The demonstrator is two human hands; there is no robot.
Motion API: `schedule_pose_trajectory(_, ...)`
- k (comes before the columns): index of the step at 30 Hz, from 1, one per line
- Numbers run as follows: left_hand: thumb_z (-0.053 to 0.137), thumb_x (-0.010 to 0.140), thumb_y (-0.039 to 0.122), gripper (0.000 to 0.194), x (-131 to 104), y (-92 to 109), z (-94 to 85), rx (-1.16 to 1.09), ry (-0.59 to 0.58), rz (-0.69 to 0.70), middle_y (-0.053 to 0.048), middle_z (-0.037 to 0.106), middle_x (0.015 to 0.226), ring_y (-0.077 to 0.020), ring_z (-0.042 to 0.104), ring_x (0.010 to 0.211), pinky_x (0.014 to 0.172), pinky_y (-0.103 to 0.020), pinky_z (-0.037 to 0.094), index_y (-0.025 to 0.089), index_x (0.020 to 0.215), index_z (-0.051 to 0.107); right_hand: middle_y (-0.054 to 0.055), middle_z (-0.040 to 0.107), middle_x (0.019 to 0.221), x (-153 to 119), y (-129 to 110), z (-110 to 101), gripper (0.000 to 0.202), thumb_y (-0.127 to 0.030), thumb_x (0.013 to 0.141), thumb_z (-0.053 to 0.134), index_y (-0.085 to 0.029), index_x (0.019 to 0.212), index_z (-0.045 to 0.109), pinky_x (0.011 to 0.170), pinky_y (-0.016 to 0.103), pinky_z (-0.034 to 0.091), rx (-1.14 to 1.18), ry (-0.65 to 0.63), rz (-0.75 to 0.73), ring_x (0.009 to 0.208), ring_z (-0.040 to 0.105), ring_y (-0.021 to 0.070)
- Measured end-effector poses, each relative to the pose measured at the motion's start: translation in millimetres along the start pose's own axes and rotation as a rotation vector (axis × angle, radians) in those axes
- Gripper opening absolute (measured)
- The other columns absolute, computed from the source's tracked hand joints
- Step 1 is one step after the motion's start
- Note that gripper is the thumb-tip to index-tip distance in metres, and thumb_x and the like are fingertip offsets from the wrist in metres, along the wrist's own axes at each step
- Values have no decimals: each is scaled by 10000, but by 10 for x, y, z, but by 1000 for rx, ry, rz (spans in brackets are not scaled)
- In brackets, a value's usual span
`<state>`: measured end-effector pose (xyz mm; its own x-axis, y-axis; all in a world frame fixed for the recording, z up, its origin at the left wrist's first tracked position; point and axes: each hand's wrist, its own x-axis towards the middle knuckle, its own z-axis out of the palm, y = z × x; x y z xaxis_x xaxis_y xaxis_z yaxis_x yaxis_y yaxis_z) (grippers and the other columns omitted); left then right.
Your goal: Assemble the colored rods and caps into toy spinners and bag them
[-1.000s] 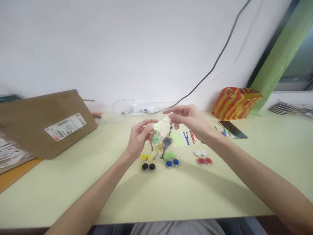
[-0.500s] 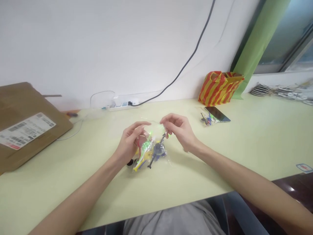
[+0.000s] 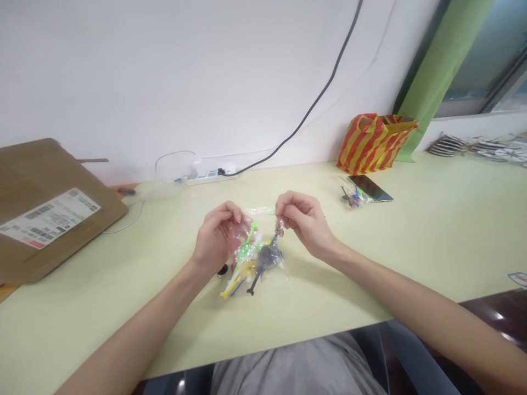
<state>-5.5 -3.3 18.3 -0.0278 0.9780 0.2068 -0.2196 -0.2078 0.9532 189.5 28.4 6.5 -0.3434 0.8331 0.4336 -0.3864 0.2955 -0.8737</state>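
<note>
Between my hands is a clear plastic bag [image 3: 258, 210] full of small plastic toy pieces. Through its film I see a green piece [image 3: 246, 251], a yellow piece [image 3: 247, 269] and a dark grey piece [image 3: 268, 257], each with thin arms. My left hand [image 3: 218, 236] pinches the bag's upper left corner, thumb against the curled fingers. At the upper right corner, my right hand [image 3: 302, 222] has its thumb and fingertips closed on the film. A small black round thing [image 3: 223, 270] shows beside the bag, below my left hand; its kind is unclear.
On the left stands a cardboard box [image 3: 49, 203] with a label. A power strip [image 3: 209, 174] with a black cable lies by the wall. To the right are a second bag of toy pieces [image 3: 353, 196], a dark tablet or phone [image 3: 370, 188] and a striped bag [image 3: 376, 145].
My left fingers have curled in closer on the bag's corner. The bag's top edge is stretched straighter between my hands, and its pieces hang slightly lower. The view has shifted a little.
</note>
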Motion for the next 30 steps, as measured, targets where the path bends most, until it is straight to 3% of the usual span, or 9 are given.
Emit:
schedule_pose_trajectory(4,711,817,396,356,4,-57,-47,95,-56,88,-25,646,612,-174,639,544,518,-283,523,198,622,490,6,573,723,11,0,-14,180,-310,879,585,-193,752,635,663,292,482,-79,-13,-27,670,545,139)
schedule_pose_trajectory(6,782,803,351,433,-6,-85,-47,189,-3,158,-24,674,628,-166,664,547,529,-265,530,200,614,422,-16,580,750,10,11,4,182,-386,876,663,-215,930,634,677,287,491,-99,1,17,693,557,141)
schedule_pose_trajectory(8,793,812,343,425,-29,-91,-21,232,13,196,-14,682,626,-169,678,537,525,-263,543,203,659,423,-28,601,759,2,25,35,337,-436,835,741,-230,1073,620,663,275,482,-131,-30,108,698,568,140)
schedule_pose_trajectory(11,814,799,334,321,-71,-63,44,220,0,208,18,691,640,-196,719,581,563,-283,585,205,983,584,-11,606,696,-12,37,78,319,-493,836,739,-187,905,683,627,271,455,-197,-87,177,649,552,135)
schedule_pose_trajectory(13,806,808,343,531,-92,-41,79,201,1,207,18,707,671,-201,729,596,588,-293,602,220,1265,564,1,608,662,-10,28,88,340,-511,847,724,-179,782,694,613,275,452,-224,-64,154,622,547,135)
schedule_pose_trajectory(15,772,840,366,608,-103,-31,93,184,-3,200,1,724,707,-200,731,594,593,-289,604,223,1378,528,10,631,667,5,3,74,333,-510,842,732,-184,777,717,617,279,464,-239,-29,130,628,562,142)
schedule_pose_trajectory(19,719,887,400,577,-103,-35,67,195,3,212,-28,753,782,-207,753,644,614,-285,610,210,1395,523,26,672,719,55,-70,-14,325,-516,868,713,-192,875,741,650,285,487,-266,-23,107,678,607,157)
schedule_pose_trajectory(24,728,880,406,545,-115,-25,42,281,68,282,-37,752,825,-200,754,639,433,-192,489,222,1352,528,55,735,911,65,-87,-58,453,-532,901,682,-221,1230,662,747,302,524,-328,-121,171,868,677,188)
schedule_pose_trajectory(30,730,885,356,473,-193,-7,121,354,64,296,-10,738,765,-179,735,612,541,-233,579,232,1309,561,26,675,739,-6,-6,78,329,-516,847,739,-193,795,704,702,302,503,-270,-65,131,715,629,169)
